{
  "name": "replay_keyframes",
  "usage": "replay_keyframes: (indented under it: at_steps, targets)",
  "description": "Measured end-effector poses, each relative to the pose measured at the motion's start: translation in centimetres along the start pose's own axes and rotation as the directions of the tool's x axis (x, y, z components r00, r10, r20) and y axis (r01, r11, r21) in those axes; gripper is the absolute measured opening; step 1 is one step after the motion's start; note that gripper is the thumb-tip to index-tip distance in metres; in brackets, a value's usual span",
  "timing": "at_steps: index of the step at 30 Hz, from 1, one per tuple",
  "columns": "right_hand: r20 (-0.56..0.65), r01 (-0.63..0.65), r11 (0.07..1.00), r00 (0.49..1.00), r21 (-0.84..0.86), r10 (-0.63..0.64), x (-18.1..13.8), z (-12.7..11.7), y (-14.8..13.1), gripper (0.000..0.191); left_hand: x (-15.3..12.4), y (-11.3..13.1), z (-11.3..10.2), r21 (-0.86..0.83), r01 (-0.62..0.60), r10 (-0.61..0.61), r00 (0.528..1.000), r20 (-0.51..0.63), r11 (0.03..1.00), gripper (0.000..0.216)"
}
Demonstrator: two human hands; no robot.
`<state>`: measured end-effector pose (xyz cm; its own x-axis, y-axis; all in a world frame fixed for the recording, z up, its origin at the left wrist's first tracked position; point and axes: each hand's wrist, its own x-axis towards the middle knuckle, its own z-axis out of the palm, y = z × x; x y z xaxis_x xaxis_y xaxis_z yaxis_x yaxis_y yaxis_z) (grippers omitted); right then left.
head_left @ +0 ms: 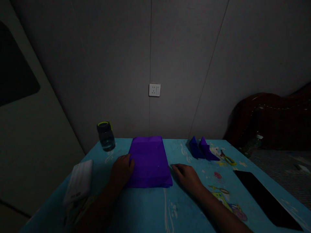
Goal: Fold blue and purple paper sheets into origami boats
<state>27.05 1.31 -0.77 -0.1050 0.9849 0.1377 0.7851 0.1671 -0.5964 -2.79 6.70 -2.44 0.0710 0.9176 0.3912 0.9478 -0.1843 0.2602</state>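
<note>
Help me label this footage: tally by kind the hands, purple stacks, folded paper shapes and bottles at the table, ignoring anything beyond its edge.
Hands: 2 (left hand, right hand)
Stacks: 1 (purple stack)
Folded shapes: 2 (blue shape, purple shape)
Bottles: 1 (bottle)
Total: 6

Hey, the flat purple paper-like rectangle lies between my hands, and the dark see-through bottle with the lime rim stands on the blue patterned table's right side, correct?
Not quite: in the head view, the dark see-through bottle stands on the left side of the blue table. The purple rectangle does lie between your left hand and right hand.
</note>
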Motion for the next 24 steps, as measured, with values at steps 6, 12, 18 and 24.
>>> replay_keyframes:
  at_steps: [6, 12, 18, 24]
  targets:
    - [-0.021, 0.005, 0.990, 1.000, 0.140, -0.002, -0.2, 0.6, 0.1, 0.044, -0.1, 0.6, -0.1, -0.103, 0.029, -0.028, 1.000, 0.005, 0.994, 0.039]
    - [-0.025, -0.015, 0.965, 0.999, 0.262, 0.023, -0.1, 1.5, 0.3, 0.043, -0.3, 1.0, -0.6, -0.257, 0.081, -0.086, 0.996, -0.008, 0.963, 0.033]
    - [0.033, -0.006, 0.949, 0.999, 0.315, -0.005, -0.2, 1.7, 0.4, 0.042, 0.2, 1.3, -1.8, -0.513, 0.196, -0.210, 0.977, 0.032, 0.836, 0.044]
    - [0.063, 0.105, 0.968, 0.990, 0.227, -0.122, -0.6, 1.6, 0.3, 0.031, 0.6, 1.5, -2.2, -0.711, 0.324, -0.277, 0.943, 0.187, 0.624, 0.051]
